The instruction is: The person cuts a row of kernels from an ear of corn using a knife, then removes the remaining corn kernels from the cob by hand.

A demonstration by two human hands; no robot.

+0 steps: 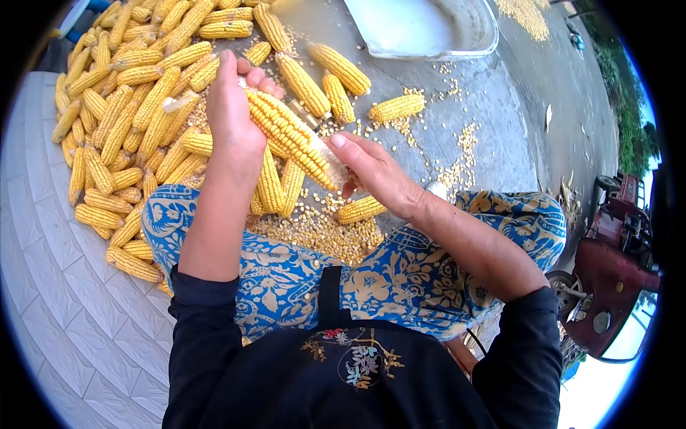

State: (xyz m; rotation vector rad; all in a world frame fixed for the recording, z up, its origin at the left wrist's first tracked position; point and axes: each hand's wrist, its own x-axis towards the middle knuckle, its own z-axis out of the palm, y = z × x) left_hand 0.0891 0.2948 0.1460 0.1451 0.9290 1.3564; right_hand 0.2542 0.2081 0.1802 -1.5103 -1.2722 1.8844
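A yellow corn cob (pixel 287 132) is held at a slant above my lap, with kernels over most of its length. My left hand (pixel 237 104) is closed around its upper end. At the lower end, where a pale bare patch shows, my right hand (pixel 371 170) grips with the thumb pressed against the cob. Below the hands, loose kernels (pixel 343 239) lie heaped on the ground by my legs. A small wooden-looking block (pixel 304 113) is partly hidden behind the held cob.
A large pile of corn cobs (pixel 136 107) spreads at the left, with several more cobs (pixel 397 108) ahead. A pale metal scoop-like pan (pixel 489 39) stands at the top. Scattered kernels (pixel 461 154) dot the grey ground. A red vehicle (pixel 607 286) is at the right.
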